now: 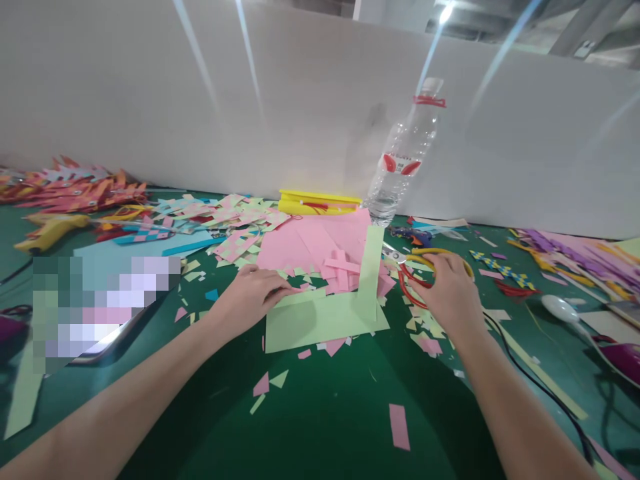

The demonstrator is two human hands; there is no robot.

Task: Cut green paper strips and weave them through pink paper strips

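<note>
Across the green surface [320,440], paper scraps [261,385] lay scattered. Your right grip [454,290] was clamped on scissors [397,255], right of the pale-green paper [310,325]; your left grip [253,297] sat at its far left edge, any pinch impossible to tell.

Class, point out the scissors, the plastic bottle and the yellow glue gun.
Scissors [402,258], head view: metal where blades meet handles.
Plastic bottle [401,164], head view: the label.
Yellow glue gun [53,231], head view: its yellow body.

The paper [311,325] looks matt — scissor blades [393,254] metal, bottle [407,137] glossy plastic
</note>
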